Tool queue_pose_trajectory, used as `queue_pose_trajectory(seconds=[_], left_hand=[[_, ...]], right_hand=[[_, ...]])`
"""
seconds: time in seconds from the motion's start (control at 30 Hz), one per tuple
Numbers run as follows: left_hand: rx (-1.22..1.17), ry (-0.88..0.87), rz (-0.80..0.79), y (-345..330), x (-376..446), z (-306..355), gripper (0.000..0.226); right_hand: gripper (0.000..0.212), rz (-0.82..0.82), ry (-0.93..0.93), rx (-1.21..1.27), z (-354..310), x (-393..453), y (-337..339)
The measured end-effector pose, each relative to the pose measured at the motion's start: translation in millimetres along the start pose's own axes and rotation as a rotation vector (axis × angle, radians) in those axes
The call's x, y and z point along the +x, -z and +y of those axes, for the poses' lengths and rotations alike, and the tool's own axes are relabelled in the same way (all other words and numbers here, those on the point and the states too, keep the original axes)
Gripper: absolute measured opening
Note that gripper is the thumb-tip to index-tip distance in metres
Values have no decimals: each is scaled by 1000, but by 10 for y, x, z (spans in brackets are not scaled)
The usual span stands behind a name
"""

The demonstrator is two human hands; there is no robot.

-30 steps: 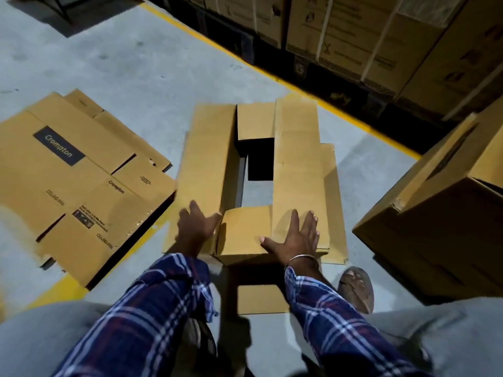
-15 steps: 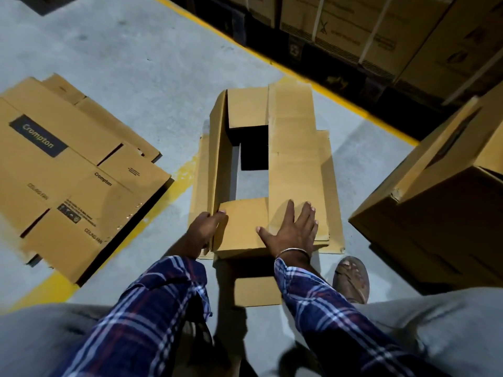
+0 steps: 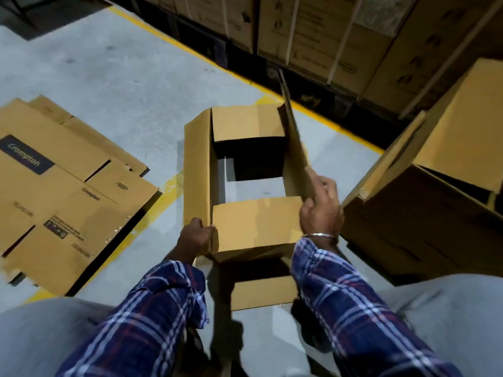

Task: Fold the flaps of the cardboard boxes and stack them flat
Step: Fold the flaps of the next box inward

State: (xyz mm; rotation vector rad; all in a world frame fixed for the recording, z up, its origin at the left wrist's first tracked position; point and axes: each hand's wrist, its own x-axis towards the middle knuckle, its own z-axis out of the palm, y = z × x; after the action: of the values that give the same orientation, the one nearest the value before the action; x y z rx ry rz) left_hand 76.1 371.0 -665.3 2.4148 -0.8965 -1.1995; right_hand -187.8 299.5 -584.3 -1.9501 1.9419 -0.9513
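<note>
A brown cardboard box (image 3: 257, 225) stands opened up on the grey floor right in front of me, its middle showing bare floor through it. My left hand (image 3: 194, 235) grips its near left corner edge. Over on the right side, my right hand (image 3: 321, 210) pinches the tall side flap (image 3: 292, 126), which stands on edge. The near and far short flaps lie folded inward. A stack of flattened Crompton boxes (image 3: 54, 191) lies on the floor to the left.
A large upright open box (image 3: 424, 213) stands close on the right. Strapped cartons (image 3: 313, 36) line the far wall behind a yellow floor line (image 3: 163, 34). A loose cardboard piece (image 3: 262, 292) lies between my knees.
The box lay flat under both pressing palms; now both long sides are raised. My left hand moved to the near left corner and my right hand lifted the right flap upright.
</note>
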Motion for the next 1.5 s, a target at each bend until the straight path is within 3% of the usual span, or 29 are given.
queue_pose_trajectory(seconds=[0.07,0.17,0.27,0.4,0.5,0.63,0.77,0.93,1.1,1.37,1.5], left_hand=[[17,-1,-15,-28,-50,-36,45],[13,11,-35,-69,-70,-121,38],[-7,34,-68,-110,-36,-146,38],[-27,21,-63,-143,12,-137,38],[50,10,-70,-137,46,-168,33],[165,-68,-19,-147,119,-232,30],[187,-104,14,-160,128,-284,27],[149,6,45,-70,31,-397,27],[-120,113,6,28,46,-643,29],[-89,199,37,85,-58,-399,19],[84,211,28,246,-41,-227,36]], right_hand=[[59,49,-135,-64,187,168,163],[47,-50,-335,-257,563,290,205],[69,-227,-402,-414,820,218,41],[96,-508,-421,-366,853,71,-265],[111,-566,-410,-399,820,-17,-518],[100,-610,-514,-271,825,-2,-738],[67,-571,-575,-131,749,-51,-818],[34,-506,-619,-102,631,-118,-852],[33,-550,-591,38,592,-172,-849],[37,-561,-600,34,541,-92,-910],[42,-372,-308,1,472,-72,-982]])
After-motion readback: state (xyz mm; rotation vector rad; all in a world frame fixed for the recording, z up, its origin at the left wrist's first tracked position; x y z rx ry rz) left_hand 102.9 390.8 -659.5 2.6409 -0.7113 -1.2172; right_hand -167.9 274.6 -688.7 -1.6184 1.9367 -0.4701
